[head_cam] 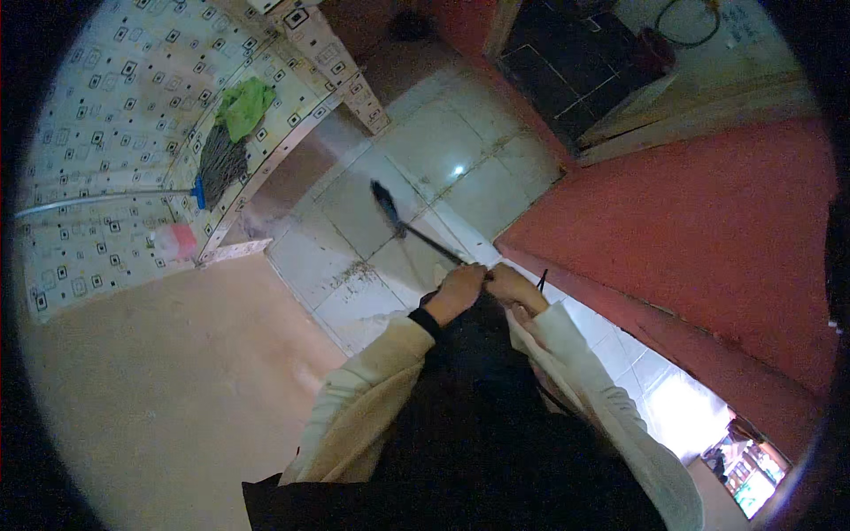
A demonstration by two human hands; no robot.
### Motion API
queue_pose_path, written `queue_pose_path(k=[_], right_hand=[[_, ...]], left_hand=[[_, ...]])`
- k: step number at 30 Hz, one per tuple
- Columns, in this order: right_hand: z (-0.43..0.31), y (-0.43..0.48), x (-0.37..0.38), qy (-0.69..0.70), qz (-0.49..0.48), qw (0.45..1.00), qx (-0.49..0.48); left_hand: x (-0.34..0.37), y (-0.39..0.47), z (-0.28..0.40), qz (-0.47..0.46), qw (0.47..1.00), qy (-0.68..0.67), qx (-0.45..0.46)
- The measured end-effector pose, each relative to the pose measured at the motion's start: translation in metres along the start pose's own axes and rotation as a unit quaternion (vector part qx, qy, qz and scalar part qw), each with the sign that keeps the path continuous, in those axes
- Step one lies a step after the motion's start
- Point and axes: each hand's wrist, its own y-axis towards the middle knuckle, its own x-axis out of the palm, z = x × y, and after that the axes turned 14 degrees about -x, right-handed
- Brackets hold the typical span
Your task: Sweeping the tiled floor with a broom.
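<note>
My left hand [458, 292], with a black band at the wrist, is closed around the dark handle [435, 244] of a broom. Just beside it, my right hand [514, 287] grips the same handle near its upper end. The handle slants away from me to a dark, slightly blurred broom head [385, 202] over the pale floor tiles [342, 232]. A patch of dark loose dirt [355, 275] lies on the tiles, nearer to me than the broom head and left of my hands. Part of the handle is hidden by my fingers.
A red wall [664, 219] runs along the right, a beige wall [172, 372] at lower left. On a patterned surface [99, 152] are a grey string mop [224, 162], a green cloth [247, 106] and a plastic bottle [176, 240]. Beyond lies a dark tiled area [564, 63].
</note>
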Motion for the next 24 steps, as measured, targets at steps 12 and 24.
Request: queue_pose_path(k=[12,24], right_hand=[[0.066,0.009,-0.114,-0.065,0.309,0.947,-0.056],[0.150,0.083,-0.069,0.122,0.368,0.921,0.047]], left_hand=[[0.034,0.185,0.073,-0.061,0.970,-0.102,0.212],[0.067,0.236,0.040,-0.220,0.965,0.030,0.136]])
